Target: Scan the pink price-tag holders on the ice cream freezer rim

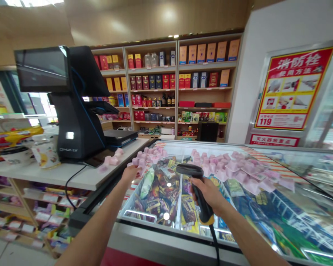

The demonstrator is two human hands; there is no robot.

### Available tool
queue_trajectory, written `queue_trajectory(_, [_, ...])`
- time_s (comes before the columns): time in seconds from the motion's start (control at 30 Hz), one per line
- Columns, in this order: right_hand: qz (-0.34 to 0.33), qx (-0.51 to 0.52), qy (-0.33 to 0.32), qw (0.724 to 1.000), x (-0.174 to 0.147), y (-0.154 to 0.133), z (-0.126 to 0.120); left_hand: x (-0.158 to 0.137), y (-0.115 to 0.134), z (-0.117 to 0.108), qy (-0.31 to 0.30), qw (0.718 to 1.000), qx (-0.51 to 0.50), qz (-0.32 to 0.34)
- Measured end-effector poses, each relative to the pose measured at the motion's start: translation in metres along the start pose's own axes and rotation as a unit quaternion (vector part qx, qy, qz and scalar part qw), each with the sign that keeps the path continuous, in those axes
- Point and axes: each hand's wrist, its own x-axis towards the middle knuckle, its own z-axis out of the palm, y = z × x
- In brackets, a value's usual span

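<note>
My right hand (209, 194) is wrapped round the grip of a black handheld barcode scanner (202, 201), which it holds above the glass top of a chest freezer. The scanner's head points left, and its cable hangs down toward me. My left hand (131, 174) reaches to the freezer's left side, its fingers closed at the near end of a group of small pink cups (148, 155). A pink cup shows at the fingertips, partly covered by them. A larger spread of pink cups (238, 166) lies on the glass beyond the scanner, to the right.
Wrapped frozen treats in wire baskets (166, 192) show through the freezer glass. On the left counter (80, 177) stand a black checkout terminal (74, 111), a few pink cups (112, 159) and bagged snacks (46, 153). Shelves of boxes (152, 81) line the back wall.
</note>
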Motion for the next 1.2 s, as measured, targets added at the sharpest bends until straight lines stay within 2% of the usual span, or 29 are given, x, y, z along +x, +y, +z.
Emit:
queue_trajectory(0.13, [-0.004,0.004,-0.038,0.999,-0.008,0.000,0.007,-0.005,0.022,0.020,-0.132,0.981,-0.135,-0.046])
queue_trajectory(0.3, [-0.006,0.008,-0.049,0.999,-0.012,-0.005,0.004,-0.014,0.043,0.040,-0.193,0.950,-0.237,-0.066])
queue_trajectory(0.43, [-0.003,0.008,-0.023,1.000,-0.010,-0.005,-0.007,-0.024,0.053,0.054,-0.214,0.941,-0.252,-0.066])
queue_trajectory(0.6, [-0.003,0.006,0.049,0.999,-0.005,0.000,-0.033,-0.043,0.057,0.082,-0.248,0.951,-0.181,-0.043])
queue_trajectory(0.77, [-0.011,0.023,0.109,0.994,0.000,0.003,-0.062,-0.064,0.060,0.122,-0.244,0.966,-0.082,0.015])
queue_trajectory(0.93, [-0.015,0.030,0.129,0.991,0.002,0.007,-0.082,-0.081,0.062,0.155,-0.220,0.970,0.003,0.107])
queue_trajectory(1.2, [-0.017,0.040,0.136,0.990,-0.001,0.008,-0.089,-0.102,0.069,0.193,-0.148,0.962,0.075,0.218])
